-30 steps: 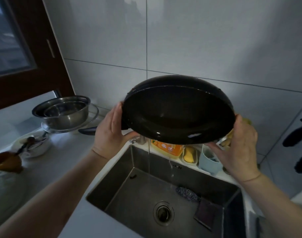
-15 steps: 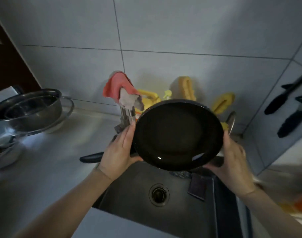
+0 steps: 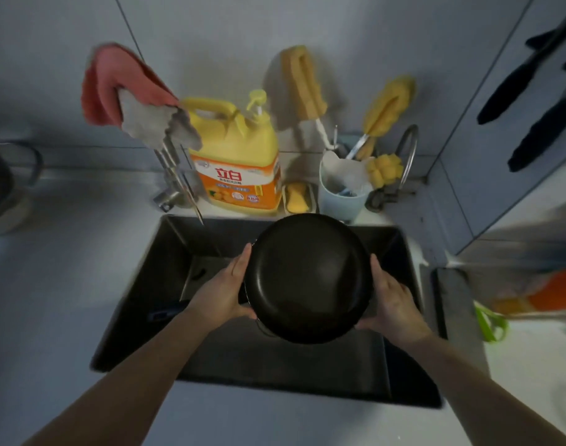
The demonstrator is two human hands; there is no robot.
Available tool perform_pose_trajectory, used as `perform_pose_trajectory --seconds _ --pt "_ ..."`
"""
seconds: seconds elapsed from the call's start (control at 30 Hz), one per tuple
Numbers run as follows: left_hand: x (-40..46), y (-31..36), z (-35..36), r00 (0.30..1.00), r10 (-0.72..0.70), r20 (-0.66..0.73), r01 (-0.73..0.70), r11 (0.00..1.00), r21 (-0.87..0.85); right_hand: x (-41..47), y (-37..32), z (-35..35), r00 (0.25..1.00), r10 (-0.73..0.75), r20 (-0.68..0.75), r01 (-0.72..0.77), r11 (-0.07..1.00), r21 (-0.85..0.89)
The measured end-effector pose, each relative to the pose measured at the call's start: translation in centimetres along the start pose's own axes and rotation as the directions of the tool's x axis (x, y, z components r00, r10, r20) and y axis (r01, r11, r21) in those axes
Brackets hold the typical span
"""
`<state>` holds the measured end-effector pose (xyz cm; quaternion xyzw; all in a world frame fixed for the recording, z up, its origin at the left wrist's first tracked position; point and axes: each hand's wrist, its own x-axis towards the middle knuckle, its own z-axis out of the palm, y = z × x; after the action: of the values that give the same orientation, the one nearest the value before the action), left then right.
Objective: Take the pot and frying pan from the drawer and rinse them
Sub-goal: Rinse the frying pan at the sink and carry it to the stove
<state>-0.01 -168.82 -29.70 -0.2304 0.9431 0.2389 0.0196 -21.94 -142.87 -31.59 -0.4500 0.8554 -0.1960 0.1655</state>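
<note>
While you hold the pan (image 3: 307, 278) over the sink (image 3: 165, 252), your left hand (image 3: 225, 289) and right hand (image 3: 392, 300) each grip its rim, at nine and three o'clock. It is round, matte black and smooth, tilted toward you. At twelve o'clock on the tabletop (image 3: 66, 268) stands a yellow plastic jug (image 3: 238, 162), its orange label reading "立白".

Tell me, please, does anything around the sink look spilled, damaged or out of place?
Nothing stands out. Both hands, left hand and right hand, hold the frying pan over the sink; the detergent bottle stands upright behind it.
</note>
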Motion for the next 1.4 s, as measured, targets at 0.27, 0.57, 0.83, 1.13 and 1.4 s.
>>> perform_pose_trajectory --seconds 0.27,0.57,0.83,1.13,1.4 --pt "2.5 -4.2 6.5 0.951 -0.174 0.257 0.198 0.978 -0.069 1.6 2.5 5.5 0.947 0.166 0.275 -0.189 0.980 0.059" --pt "2.8 -8.1 12.9 0.895 -0.196 0.401 0.254 0.963 -0.095 3.7 6.4 12.2 0.819 0.274 0.504 -0.385 0.914 0.129" --pt "3.4 -9.0 15.8 0.881 -0.212 0.422 0.250 0.967 -0.037 3.9 8.2 14.7 0.845 0.208 0.492 -0.301 0.946 0.117" --pt "2.6 -9.7 17.2 0.883 -0.229 0.411 0.258 0.966 -0.017 3.8 8.8 15.9 0.888 0.130 0.440 -0.182 0.980 0.078" --pt "3.1 -9.5 13.1 0.831 -0.452 0.324 0.501 0.862 -0.083 3.7 9.0 15.8 0.894 0.109 0.436 -0.154 0.985 0.071"
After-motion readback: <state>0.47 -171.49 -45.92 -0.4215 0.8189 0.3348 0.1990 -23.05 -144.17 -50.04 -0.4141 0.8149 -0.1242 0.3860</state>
